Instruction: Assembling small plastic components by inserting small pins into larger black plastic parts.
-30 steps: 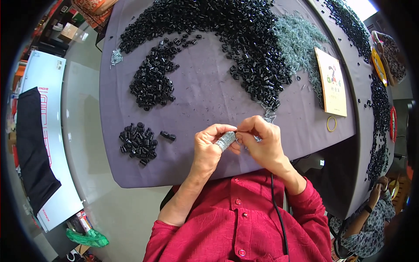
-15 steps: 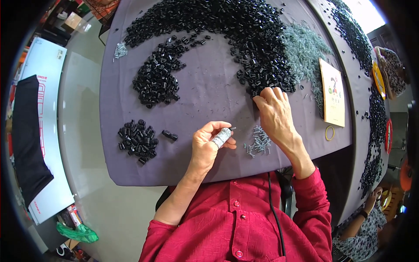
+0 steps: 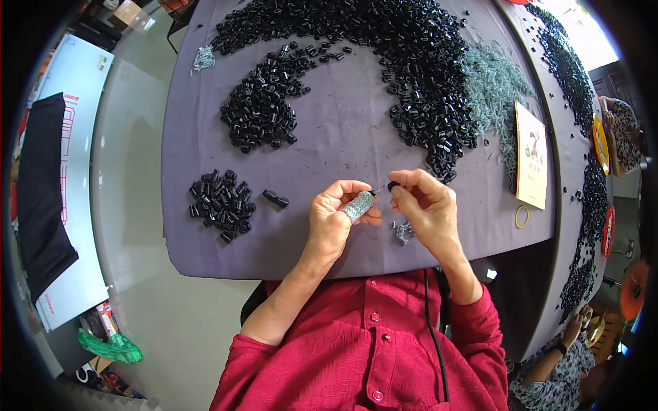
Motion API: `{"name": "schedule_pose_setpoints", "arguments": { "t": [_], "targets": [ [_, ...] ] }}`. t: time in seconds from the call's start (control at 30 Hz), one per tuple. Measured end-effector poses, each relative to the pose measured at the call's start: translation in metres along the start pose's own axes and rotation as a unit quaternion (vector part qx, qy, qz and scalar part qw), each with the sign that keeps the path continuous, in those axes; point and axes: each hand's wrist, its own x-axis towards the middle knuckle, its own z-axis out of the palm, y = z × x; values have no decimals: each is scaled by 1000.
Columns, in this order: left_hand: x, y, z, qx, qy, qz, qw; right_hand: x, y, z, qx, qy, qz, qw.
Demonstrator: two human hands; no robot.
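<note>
My left hand (image 3: pixel 330 220) is closed in a pinch, its thumb wrapped in a grey speckled covering (image 3: pixel 358 206). Between thumb and forefinger sits a small black plastic piece (image 3: pixel 373 192), a thin metal pin (image 3: pixel 378 190) poking out toward the right. Close beside it, my right hand (image 3: pixel 432 214) pinches another small black plastic piece (image 3: pixel 393 185); a narrow gap separates the two. Partly hidden under my right hand lies a small pile of metal screws (image 3: pixel 400 230). Left of my left hand are a pair of joined black pieces (image 3: pixel 275 198) and a heap of similar ones (image 3: pixel 221 205).
A large heap of black pieces (image 3: pixel 418 68) curves across the far table (image 3: pixel 329 123), with a smaller heap (image 3: pixel 259 113) to its left. Many screws (image 3: pixel 493 85), a booklet (image 3: pixel 530 157) and a yellow ring (image 3: pixel 522 216) lie at right. Another person's hand (image 3: pixel 574 329) shows far right.
My right hand has come back from the edge of the large black heap toward my left hand, now holding a small black piece. The whole view has shifted slightly.
</note>
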Motion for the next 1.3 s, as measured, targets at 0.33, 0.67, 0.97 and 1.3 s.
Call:
{"name": "schedule_pose_setpoints", "arguments": {
  "t": [0.33,0.67,0.97,1.3],
  "targets": [
    [-5,5,4,85,0,22,996,-7,11,9,-48,10,-59,997],
    [-2,11,2,124,-38,25,991,-9,18,17,32,10,-81,996],
    [-8,4,6,214,10,91,973,-11,20,16,112,-8,27,993],
    [-8,6,9,254,-6,153,955,-11,21,16,101,2,-9,995]
  ]
}}
